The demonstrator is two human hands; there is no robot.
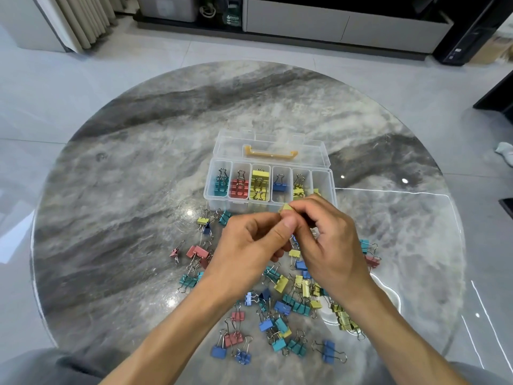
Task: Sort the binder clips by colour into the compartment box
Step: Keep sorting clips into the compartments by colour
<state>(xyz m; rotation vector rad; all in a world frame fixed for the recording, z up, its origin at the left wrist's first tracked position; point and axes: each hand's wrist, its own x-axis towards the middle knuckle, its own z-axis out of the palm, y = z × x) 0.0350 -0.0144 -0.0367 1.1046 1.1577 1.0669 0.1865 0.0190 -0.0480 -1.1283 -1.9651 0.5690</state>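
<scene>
Yellow clip pinched between both my hands, just short of the box.

Nearest me, loose binder clips (280,309) lie scattered on the marble counter (125,190), too many to count. Above them my left hand (249,245) and right hand (327,245) both grip one yellow clip (286,209); its long axis I cannot tell. Beyond, the clear compartment box (269,184) shows six compartments in a row, lid open.

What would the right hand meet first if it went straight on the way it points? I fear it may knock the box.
Probably the left hand, since the right hand points leftward at it over the yellow clip; the box lies beyond, off that line.
</scene>
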